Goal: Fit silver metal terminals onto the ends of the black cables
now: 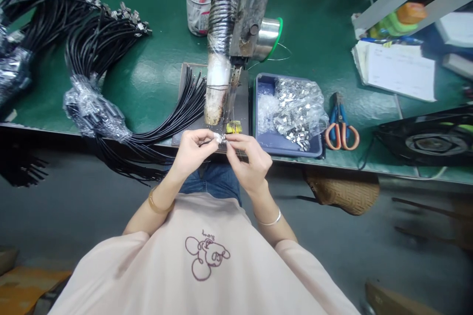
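Observation:
My left hand (195, 150) pinches the end of a black cable, with something white around a fingertip. Against it, my right hand (249, 157) pinches a small metal connector part (222, 138), its fingertips meeting those of the left. Just beyond the fingers sits a small yellow block (233, 126) on the dark work plate (192, 122), under the soldering fixture (233, 88). Black cables (177, 108) fan out left of the hands, wrapped in clear film. To the right, a blue tray (260, 145) holds bagged and loose metal shells (299, 108).
Finished-looking cable bundles (99, 34) with metal ends lie at the left. A plastic cup (197, 14), a wire spool (268, 39) and a hose (221, 24) stand at the back. Right of the tray lie cutters (338, 122), papers (401, 68) and a black fan-like device (432, 140).

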Motion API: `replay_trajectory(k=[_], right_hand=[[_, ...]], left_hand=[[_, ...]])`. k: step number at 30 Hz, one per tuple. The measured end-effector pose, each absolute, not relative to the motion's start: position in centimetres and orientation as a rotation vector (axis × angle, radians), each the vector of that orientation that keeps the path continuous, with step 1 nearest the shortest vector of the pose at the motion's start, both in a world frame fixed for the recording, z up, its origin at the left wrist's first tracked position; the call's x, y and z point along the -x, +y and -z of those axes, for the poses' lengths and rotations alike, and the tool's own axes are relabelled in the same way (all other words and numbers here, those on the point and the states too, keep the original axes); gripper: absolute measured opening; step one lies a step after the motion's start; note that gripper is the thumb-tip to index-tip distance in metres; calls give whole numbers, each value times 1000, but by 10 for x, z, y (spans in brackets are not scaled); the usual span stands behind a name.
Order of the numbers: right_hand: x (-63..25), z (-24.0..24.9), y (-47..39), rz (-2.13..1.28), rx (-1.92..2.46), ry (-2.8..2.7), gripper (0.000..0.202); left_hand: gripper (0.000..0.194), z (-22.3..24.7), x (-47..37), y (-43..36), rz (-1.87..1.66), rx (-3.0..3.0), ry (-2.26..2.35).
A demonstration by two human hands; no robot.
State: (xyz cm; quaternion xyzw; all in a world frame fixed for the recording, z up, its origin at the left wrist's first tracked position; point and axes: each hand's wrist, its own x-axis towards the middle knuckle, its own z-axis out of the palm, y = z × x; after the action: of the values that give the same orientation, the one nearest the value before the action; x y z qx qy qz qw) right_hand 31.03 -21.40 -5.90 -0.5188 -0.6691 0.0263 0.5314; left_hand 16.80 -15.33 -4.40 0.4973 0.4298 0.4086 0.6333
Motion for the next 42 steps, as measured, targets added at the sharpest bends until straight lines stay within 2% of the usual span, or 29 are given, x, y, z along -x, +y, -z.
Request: replay_trajectory(k=[4,7,11,19,33,42], right_hand=[[-309,51,-225,-99,1324,-1352,6],[-309,46,-230,-179,1285,-1185,9],[-311,47,-230,-304,1366,-1221,7],[-307,58,-215,63,1274,-1604,17],[-307,56,-207,154,1255,-1604,18],[-310,58,-211,134,1244,-1639,19]], left_hand=[[10,42,-168,-157,-919,-1140,964],[8,40,-168,-158,-934,-1152,981],[8,40,-168,-156,-943,-1164,995],[7,40,-171,-154,-953,-1197,985],[12,32,-170,-152,-993,-1389,1027],[13,34,-171,-151,-915,-1315,1019]])
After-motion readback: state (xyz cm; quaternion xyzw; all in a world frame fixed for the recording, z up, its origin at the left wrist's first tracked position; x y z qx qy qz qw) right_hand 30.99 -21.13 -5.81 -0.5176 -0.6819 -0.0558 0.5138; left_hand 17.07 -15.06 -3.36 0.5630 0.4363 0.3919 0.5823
